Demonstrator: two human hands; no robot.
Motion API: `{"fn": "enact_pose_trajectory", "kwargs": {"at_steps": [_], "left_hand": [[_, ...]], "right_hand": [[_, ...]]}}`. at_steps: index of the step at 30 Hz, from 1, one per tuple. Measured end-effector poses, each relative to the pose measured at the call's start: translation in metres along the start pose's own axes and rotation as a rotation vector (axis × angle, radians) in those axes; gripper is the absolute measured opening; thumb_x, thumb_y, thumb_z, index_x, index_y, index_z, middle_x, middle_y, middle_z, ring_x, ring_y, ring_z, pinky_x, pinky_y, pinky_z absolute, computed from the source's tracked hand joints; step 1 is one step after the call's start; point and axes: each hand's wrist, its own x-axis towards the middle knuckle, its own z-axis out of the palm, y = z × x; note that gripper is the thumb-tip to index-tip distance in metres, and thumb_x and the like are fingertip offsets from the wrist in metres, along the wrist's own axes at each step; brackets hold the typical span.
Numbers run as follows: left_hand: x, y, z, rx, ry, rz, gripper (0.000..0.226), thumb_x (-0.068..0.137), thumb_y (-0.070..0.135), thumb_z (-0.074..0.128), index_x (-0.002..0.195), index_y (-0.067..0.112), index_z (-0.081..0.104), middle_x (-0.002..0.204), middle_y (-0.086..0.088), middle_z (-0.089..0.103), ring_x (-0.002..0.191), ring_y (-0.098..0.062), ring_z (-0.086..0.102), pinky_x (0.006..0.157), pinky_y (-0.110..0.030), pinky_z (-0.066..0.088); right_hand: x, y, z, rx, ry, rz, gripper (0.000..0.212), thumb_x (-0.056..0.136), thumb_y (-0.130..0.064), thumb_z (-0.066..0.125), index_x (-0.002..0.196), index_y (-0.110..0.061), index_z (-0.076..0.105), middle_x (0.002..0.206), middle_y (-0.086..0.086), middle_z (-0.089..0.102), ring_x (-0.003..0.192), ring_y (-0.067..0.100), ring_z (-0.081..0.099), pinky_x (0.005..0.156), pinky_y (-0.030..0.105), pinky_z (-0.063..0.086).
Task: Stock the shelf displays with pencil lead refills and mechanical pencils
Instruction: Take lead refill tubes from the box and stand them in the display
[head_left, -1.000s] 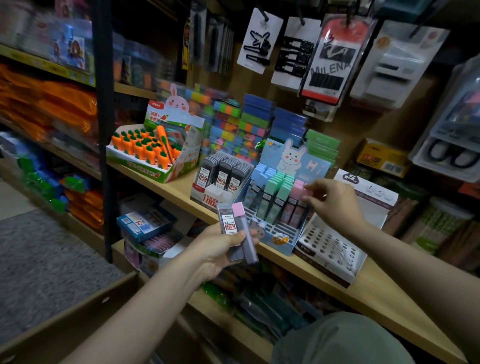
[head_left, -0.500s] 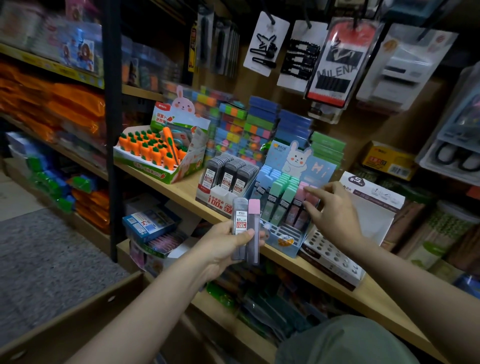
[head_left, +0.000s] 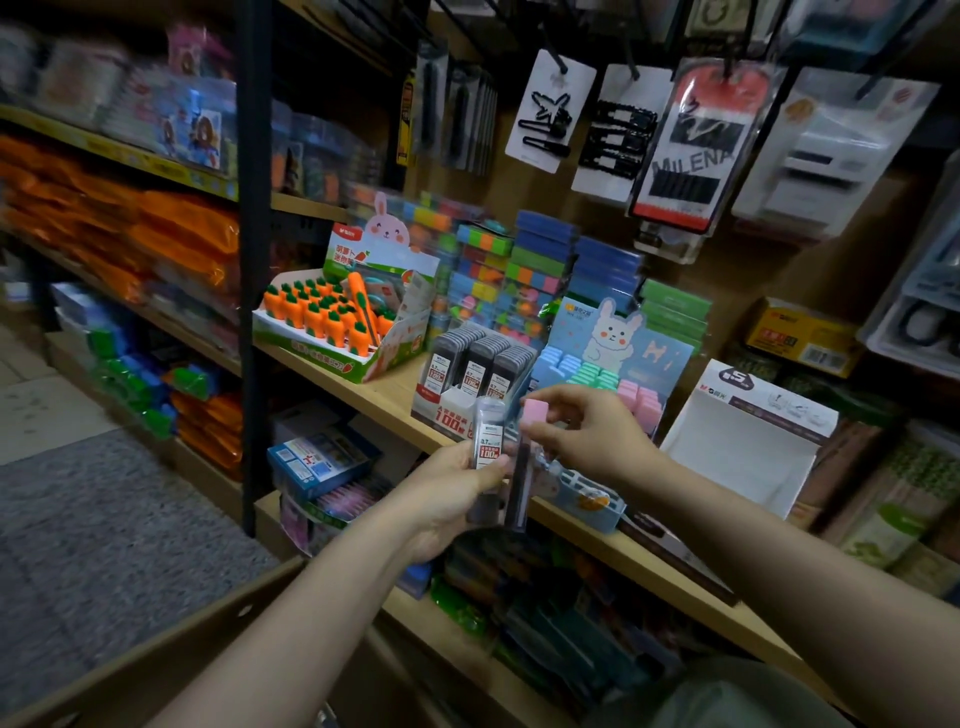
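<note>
**Two lead refill cases held before the shelf displays**

My left hand (head_left: 447, 493) grips two upright lead refill cases side by side in front of the wooden shelf (head_left: 384, 395). The grey-capped case (head_left: 488, 441) sits on the left, its white and red label facing me, with my left thumb curled across its lower front. The pink-capped case (head_left: 522, 467) stands just to its right, touching it, its dark body running down past my palm.

My right hand (head_left: 587, 436) reaches in from the right; its thumb and forefinger pinch the pink cap at the top of that case, while the remaining fingers are curled loosely behind. Whether they touch the case I cannot tell.

Behind both hands, on the shelf, stands the grey refill display (head_left: 475, 374), three rows of dark cases above a red and white front. Just beside it on the right is the rabbit display (head_left: 618, 343), a pale blue tray holding blue, green and pink-capped cases in rows. Further right stands a white display box (head_left: 743, 441) with an open front. To the left sits the carrot display (head_left: 332, 322), filled with orange carrot-shaped items. Carded hair clips (head_left: 550, 114) hang on hooks above
</note>
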Motion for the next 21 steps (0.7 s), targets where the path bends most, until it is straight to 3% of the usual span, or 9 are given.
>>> {"fn": "enact_pose_trajectory", "kwargs": {"at_steps": [2, 4, 6, 9, 14, 17, 21], "left_hand": [[0.0, 0.002, -0.01, -0.044, 0.05, -0.02, 0.021, 0.101, 0.02, 0.048, 0.114, 0.017, 0.064, 0.1, -0.008, 0.074, 0.098, -0.025, 0.07, 0.082, -0.046, 0.057], [0.001, 0.002, -0.017, -0.097, 0.127, -0.047, 0.022, 0.1, 0.024, 0.048, 0.115, 0.016, 0.062, 0.098, -0.01, 0.074, 0.092, -0.024, 0.073, 0.078, -0.045, 0.059], [0.002, 0.0, -0.019, -0.118, 0.184, -0.067, 0.021, 0.101, 0.026, 0.047, 0.112, 0.017, 0.062, 0.09, -0.008, 0.075, 0.084, -0.021, 0.073, 0.072, -0.041, 0.059], [0.003, -0.002, -0.018, -0.084, 0.224, -0.076, 0.022, 0.101, 0.031, 0.047, 0.109, 0.019, 0.064, 0.09, -0.007, 0.07, 0.08, -0.019, 0.065, 0.063, -0.033, 0.056], [0.006, -0.001, -0.008, -0.075, 0.204, -0.074, 0.024, 0.102, 0.03, 0.046, 0.111, 0.017, 0.063, 0.085, -0.005, 0.066, 0.07, -0.016, 0.058, 0.056, -0.029, 0.053], [0.008, -0.001, -0.001, -0.071, 0.19, -0.083, 0.023, 0.102, 0.028, 0.046, 0.111, 0.015, 0.062, 0.081, -0.005, 0.063, 0.063, -0.014, 0.055, 0.054, -0.027, 0.05], [0.01, -0.004, 0.005, -0.12, 0.144, -0.078, 0.022, 0.103, 0.03, 0.043, 0.113, 0.015, 0.056, 0.076, -0.005, 0.05, 0.053, -0.012, 0.044, 0.045, -0.022, 0.037]], "right_hand": [[-0.001, -0.005, -0.004, 0.224, -0.056, 0.04, 0.014, 0.089, -0.008, 0.067, 0.099, -0.017, 0.064, 0.086, 0.009, 0.07, 0.065, 0.012, 0.068, 0.058, 0.023, 0.057], [-0.001, -0.009, -0.01, 0.389, -0.09, 0.058, 0.012, 0.092, -0.005, 0.062, 0.104, -0.006, 0.06, 0.087, 0.017, 0.069, 0.066, 0.017, 0.068, 0.06, 0.024, 0.058], [0.0, -0.01, -0.018, 0.417, -0.101, 0.063, 0.016, 0.093, -0.007, 0.061, 0.107, 0.001, 0.059, 0.089, 0.019, 0.069, 0.07, 0.02, 0.068, 0.067, 0.027, 0.06], [-0.002, -0.007, -0.031, 0.39, -0.062, 0.037, 0.019, 0.09, -0.014, 0.066, 0.103, 0.0, 0.064, 0.085, 0.011, 0.07, 0.066, 0.016, 0.068, 0.063, 0.022, 0.058], [-0.009, 0.008, -0.069, 0.054, 0.07, -0.056, 0.01, 0.086, -0.018, 0.071, 0.097, -0.018, 0.071, 0.083, -0.003, 0.071, 0.071, 0.014, 0.07, 0.066, 0.022, 0.056], [-0.013, 0.019, -0.095, -0.174, 0.071, -0.097, 0.021, 0.088, -0.015, 0.07, 0.106, -0.024, 0.066, 0.091, -0.003, 0.073, 0.077, 0.017, 0.072, 0.073, 0.029, 0.06], [-0.014, 0.027, -0.112, -0.516, 0.105, -0.113, 0.034, 0.087, -0.023, 0.071, 0.117, -0.03, 0.057, 0.099, -0.007, 0.068, 0.079, 0.007, 0.069, 0.077, 0.032, 0.058]]}}
